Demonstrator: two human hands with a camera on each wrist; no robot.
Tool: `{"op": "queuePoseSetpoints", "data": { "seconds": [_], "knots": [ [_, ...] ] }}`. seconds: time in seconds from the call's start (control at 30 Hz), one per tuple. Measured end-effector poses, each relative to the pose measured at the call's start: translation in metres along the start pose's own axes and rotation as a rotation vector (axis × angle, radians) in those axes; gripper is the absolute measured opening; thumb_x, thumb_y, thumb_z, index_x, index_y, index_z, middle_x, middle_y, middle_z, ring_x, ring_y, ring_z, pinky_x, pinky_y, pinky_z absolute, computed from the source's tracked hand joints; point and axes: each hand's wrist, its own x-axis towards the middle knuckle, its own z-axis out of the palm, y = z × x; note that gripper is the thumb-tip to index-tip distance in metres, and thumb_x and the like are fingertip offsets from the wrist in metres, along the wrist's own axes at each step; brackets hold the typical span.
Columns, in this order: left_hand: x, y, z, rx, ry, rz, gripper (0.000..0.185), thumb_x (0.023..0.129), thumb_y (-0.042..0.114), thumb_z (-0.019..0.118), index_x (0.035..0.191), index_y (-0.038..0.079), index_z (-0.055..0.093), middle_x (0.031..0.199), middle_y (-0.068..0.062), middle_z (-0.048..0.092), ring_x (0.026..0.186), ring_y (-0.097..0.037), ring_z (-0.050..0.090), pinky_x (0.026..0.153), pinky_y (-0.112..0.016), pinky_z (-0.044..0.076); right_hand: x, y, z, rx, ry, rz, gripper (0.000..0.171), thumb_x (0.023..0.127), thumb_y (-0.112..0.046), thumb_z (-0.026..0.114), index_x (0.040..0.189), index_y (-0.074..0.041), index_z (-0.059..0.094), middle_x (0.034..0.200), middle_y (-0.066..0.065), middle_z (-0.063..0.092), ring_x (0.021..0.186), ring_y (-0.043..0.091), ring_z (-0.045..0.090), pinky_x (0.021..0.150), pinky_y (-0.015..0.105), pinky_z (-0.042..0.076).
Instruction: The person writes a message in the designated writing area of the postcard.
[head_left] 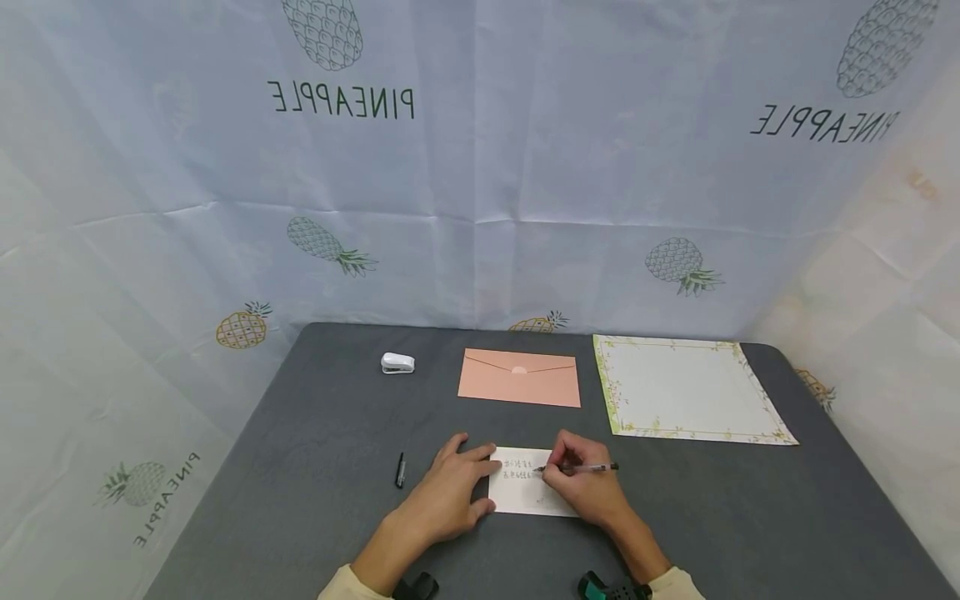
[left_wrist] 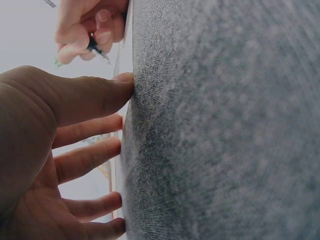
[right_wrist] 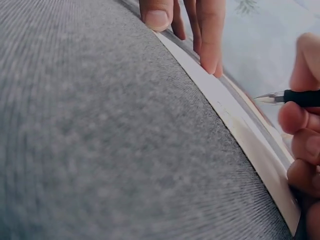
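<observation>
A white card (head_left: 525, 500) with several lines of handwriting lies flat on the dark grey table in the head view. My right hand (head_left: 591, 485) pinches a pen (head_left: 597, 467) between thumb and fingers, with its tip at the written lines. In the right wrist view the pen's pointed tip (right_wrist: 270, 98) looks just above the card (right_wrist: 220, 102). My left hand (head_left: 450, 490) rests with fingers spread, thumb and fingertips touching the card's left part. The left wrist view shows the left thumb (left_wrist: 95, 97) at the card's near edge.
A black pen cap (head_left: 401, 471) lies left of my left hand. Farther back are a small white stapler (head_left: 397, 363), a pink envelope (head_left: 517, 385) and a large floral-bordered sheet (head_left: 682, 387). A pineapple-print curtain (head_left: 480, 167) surrounds the table (head_left: 330, 433).
</observation>
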Motion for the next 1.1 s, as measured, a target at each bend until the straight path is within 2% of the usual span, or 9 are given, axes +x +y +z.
{"op": "queuePoseSetpoints", "data": {
  "seconds": [0.23, 0.4, 0.63, 1.1],
  "knots": [
    [0.0003, 0.0004, 0.0003, -0.005, 0.004, -0.009, 0.051, 0.088, 0.022, 0.093, 0.136, 0.012, 0.078, 0.155, -0.007, 0.067, 0.152, -0.05, 0.049, 0.126, -0.066, 0.041, 0.0024, 0.0012, -0.0028, 0.079, 0.07, 0.099, 0.038, 0.084, 0.016, 0.068, 0.078, -0.022, 0.063, 0.073, -0.004, 0.066, 0.062, 0.006, 0.058, 0.054, 0.02, 0.046],
    [0.0004, 0.0002, 0.0004, 0.003, 0.001, -0.013, 0.051, 0.088, 0.022, 0.093, 0.136, 0.013, 0.079, 0.155, -0.007, 0.067, 0.152, -0.05, 0.049, 0.126, -0.066, 0.041, 0.0024, 0.0, -0.0054, 0.065, 0.044, 0.119, 0.038, 0.084, 0.015, 0.069, 0.078, -0.022, 0.064, 0.074, -0.004, 0.067, 0.062, 0.007, 0.058, 0.055, 0.02, 0.046],
    [0.001, 0.0002, -0.0008, 0.004, -0.004, -0.011, 0.051, 0.088, 0.023, 0.093, 0.136, 0.012, 0.078, 0.155, -0.007, 0.067, 0.152, -0.049, 0.049, 0.127, -0.065, 0.04, 0.0011, 0.0005, -0.0044, -0.038, -0.022, 0.081, 0.04, 0.08, 0.011, 0.074, 0.077, -0.027, 0.063, 0.071, -0.011, 0.063, 0.06, 0.002, 0.052, 0.053, 0.018, 0.04],
    [0.0005, 0.0009, -0.0012, 0.015, -0.007, -0.013, 0.052, 0.089, 0.024, 0.092, 0.137, 0.013, 0.078, 0.155, -0.007, 0.067, 0.152, -0.049, 0.049, 0.127, -0.065, 0.04, -0.0012, 0.0001, -0.0009, -0.032, -0.065, 0.033, 0.039, 0.078, 0.009, 0.077, 0.078, -0.028, 0.063, 0.07, -0.013, 0.064, 0.062, 0.001, 0.055, 0.054, 0.018, 0.044]
  ]
}}
